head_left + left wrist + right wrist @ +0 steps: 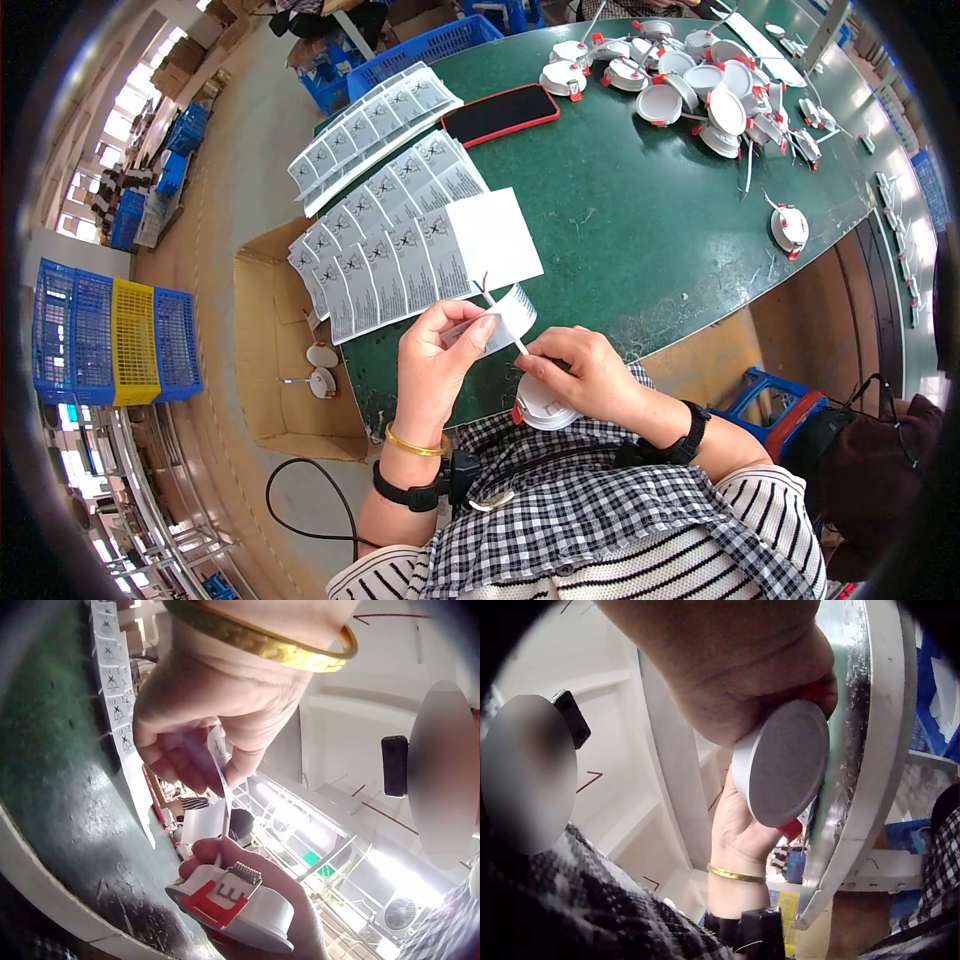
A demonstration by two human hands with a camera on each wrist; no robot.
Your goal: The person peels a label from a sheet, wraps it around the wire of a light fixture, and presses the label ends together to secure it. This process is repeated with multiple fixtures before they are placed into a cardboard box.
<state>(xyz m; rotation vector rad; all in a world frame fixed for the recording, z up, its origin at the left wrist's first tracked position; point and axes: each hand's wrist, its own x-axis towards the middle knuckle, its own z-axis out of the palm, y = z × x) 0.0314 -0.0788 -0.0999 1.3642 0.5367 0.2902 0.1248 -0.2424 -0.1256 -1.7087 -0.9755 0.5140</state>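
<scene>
My left hand (440, 350) pinches a printed white paper label (515, 312) between thumb and fingers, beside the white cable (519, 345) of a downlight. Bare brown and blue wire ends (484, 288) stick out above the label. The right hand (590, 372) grips the cable close to the round white downlight (545, 405), which sits under its palm over the lap. In the left wrist view a red spring clip (217, 901) shows on the lamp's side, with the label (219, 761) upright above it. The lamp's flat face (791, 763) fills the middle of the right wrist view.
Printed label sheets (400, 255) lie on the green table (600, 230) at the left, with a red-edged phone (500, 115) behind. Many downlights (705, 80) are heaped at the back right; a single one (789, 229) stands nearer. A cardboard box (270, 350) at the left holds lamps.
</scene>
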